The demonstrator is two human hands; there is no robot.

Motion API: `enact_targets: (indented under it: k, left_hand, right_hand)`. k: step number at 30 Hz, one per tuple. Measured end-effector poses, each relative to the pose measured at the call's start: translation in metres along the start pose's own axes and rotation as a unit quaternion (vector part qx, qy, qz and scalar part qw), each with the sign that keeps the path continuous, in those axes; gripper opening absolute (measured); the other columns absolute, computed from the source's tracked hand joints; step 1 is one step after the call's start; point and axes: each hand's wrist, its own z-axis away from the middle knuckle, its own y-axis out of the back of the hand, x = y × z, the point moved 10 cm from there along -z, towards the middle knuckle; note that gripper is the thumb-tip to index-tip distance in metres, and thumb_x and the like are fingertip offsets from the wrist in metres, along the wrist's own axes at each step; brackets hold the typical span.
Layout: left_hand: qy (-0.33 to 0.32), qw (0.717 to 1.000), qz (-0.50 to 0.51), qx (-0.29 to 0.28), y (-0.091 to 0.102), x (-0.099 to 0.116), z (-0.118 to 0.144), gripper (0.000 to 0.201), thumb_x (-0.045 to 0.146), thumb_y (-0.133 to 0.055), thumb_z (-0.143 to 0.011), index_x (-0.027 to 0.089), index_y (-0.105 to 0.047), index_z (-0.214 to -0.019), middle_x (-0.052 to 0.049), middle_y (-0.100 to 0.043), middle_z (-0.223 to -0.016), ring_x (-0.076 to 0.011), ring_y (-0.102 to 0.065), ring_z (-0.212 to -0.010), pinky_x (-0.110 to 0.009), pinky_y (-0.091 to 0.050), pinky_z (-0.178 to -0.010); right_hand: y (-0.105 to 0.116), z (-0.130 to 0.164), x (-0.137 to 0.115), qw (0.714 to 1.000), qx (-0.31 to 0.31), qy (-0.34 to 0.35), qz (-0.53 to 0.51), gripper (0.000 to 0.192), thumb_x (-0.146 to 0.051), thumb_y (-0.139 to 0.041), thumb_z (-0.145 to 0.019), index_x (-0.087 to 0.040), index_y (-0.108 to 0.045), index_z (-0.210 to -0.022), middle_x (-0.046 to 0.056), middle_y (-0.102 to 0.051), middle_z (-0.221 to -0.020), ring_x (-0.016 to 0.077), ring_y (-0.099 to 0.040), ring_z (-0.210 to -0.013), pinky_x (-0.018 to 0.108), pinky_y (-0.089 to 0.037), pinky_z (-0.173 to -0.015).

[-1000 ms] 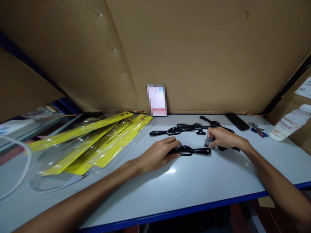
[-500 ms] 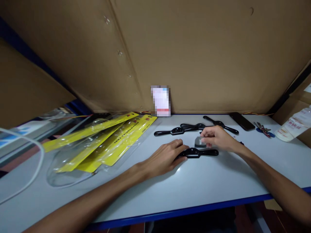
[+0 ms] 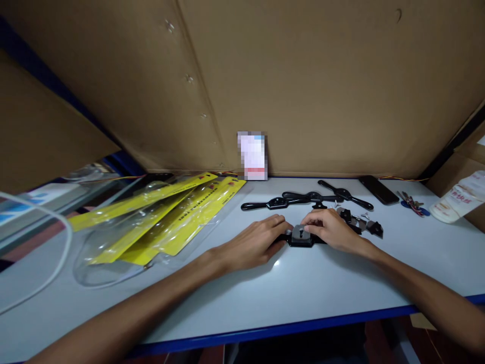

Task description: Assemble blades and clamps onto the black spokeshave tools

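Observation:
A black spokeshave body (image 3: 301,244) lies on the table, its left handle gripped in the closed fingers of my left hand (image 3: 261,237). My right hand (image 3: 329,225) pinches the edge of a grey metal blade (image 3: 300,232), which rests over the middle of that body. A keyhole-shaped slot shows in the blade. The body's right handle is mostly hidden under my right hand. Beyond my hands lie three more black spokeshave bodies (image 3: 276,203). Right of my right hand is a loose group of blades, dark caps (image 3: 375,228) and small screws (image 3: 364,215).
Yellow cards in clear plastic packaging (image 3: 166,217) cover the left of the table (image 3: 235,308). A lit phone (image 3: 253,156) leans on the cardboard wall (image 3: 322,91). A dark phone (image 3: 378,189), keys (image 3: 411,203) and a white bottle (image 3: 458,199) stand or lie at right. A white cable (image 3: 68,242) loops at left.
My right hand has moved left and down with the blade, setting it over the middle of the spokeshave body. The loose parts behind that hand now show. My left hand keeps its hold.

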Motion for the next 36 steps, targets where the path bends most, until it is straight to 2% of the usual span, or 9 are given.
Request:
enact_targets:
  k: [7,12,15,23,32,34,36]
  left_hand:
    - [-0.020,1.000,-0.009,0.006,-0.001,0.001,0.001,0.044,0.020,-0.041,-0.101,0.019,-0.042,-0.145,-0.012,-0.060,-0.116,-0.0228,-0.062,-0.096,-0.040,-0.055,-0.083]
    - [-0.072,0.989,-0.126,0.010,-0.008,0.009,0.002,0.044,0.017,-0.034,-0.105,0.016,-0.038,-0.148,-0.012,-0.062,-0.109,-0.0232,-0.062,-0.098,-0.037,-0.055,-0.082]
    - [-0.079,0.983,-0.165,0.006,-0.011,0.011,0.002,0.044,0.014,-0.030,-0.105,0.014,-0.037,-0.148,-0.012,-0.062,-0.107,-0.0234,-0.062,-0.097,-0.036,-0.055,-0.079]
    - [-0.076,0.991,-0.108,0.018,-0.005,0.012,0.002,0.047,0.007,-0.038,-0.098,0.017,-0.049,-0.142,-0.009,-0.061,-0.103,-0.0196,-0.062,-0.091,-0.031,-0.055,-0.078]
    - [-0.086,0.994,-0.075,0.006,-0.003,0.016,0.001,0.048,0.006,-0.035,-0.100,0.020,-0.049,-0.144,-0.008,-0.061,-0.103,-0.0200,-0.061,-0.091,-0.035,-0.056,-0.079]
    - [-0.089,0.993,-0.077,0.005,-0.002,0.016,0.002,0.046,0.007,-0.036,-0.100,0.020,-0.051,-0.142,-0.008,-0.061,-0.103,-0.0200,-0.061,-0.090,-0.035,-0.055,-0.077]
    - [-0.089,0.992,-0.086,0.006,-0.002,0.016,0.002,0.045,0.009,-0.035,-0.101,0.020,-0.052,-0.142,-0.009,-0.061,-0.103,-0.0203,-0.060,-0.090,-0.035,-0.055,-0.076]
  right_hand:
    - [0.003,0.001,0.004,1.000,0.014,-0.011,-0.024,0.014,-0.010,-0.064,-0.086,-0.020,-0.072,-0.085,-0.001,-0.070,-0.073,0.0147,-0.062,-0.069,0.027,-0.045,-0.066]
    - [0.004,-0.001,0.006,1.000,0.018,-0.008,-0.013,0.013,-0.008,-0.063,-0.085,-0.018,-0.072,-0.082,0.000,-0.069,-0.073,0.0144,-0.062,-0.068,0.027,-0.044,-0.067]
    - [0.002,-0.003,0.011,0.999,0.012,-0.019,-0.024,0.013,-0.008,-0.064,-0.085,-0.018,-0.071,-0.080,0.000,-0.069,-0.071,0.0145,-0.061,-0.068,0.027,-0.044,-0.067]
    - [-0.004,-0.005,0.019,0.999,-0.011,-0.033,-0.042,0.011,-0.009,-0.068,-0.081,-0.018,-0.071,-0.076,-0.001,-0.068,-0.070,0.0148,-0.061,-0.069,0.027,-0.045,-0.068]
    - [-0.005,-0.005,0.019,0.999,-0.008,-0.041,-0.029,0.015,-0.007,-0.064,-0.084,-0.017,-0.070,-0.076,0.000,-0.068,-0.070,0.0140,-0.059,-0.068,0.026,-0.042,-0.066]
    - [-0.001,-0.005,0.017,0.999,-0.002,-0.035,-0.024,0.013,-0.009,-0.064,-0.085,-0.018,-0.071,-0.078,0.000,-0.069,-0.072,0.0145,-0.061,-0.069,0.027,-0.043,-0.066]
    - [0.014,-0.005,0.013,0.999,0.033,-0.026,0.002,0.012,-0.013,-0.063,-0.086,-0.018,-0.073,-0.081,0.001,-0.071,-0.074,0.0149,-0.061,-0.069,0.027,-0.042,-0.066]
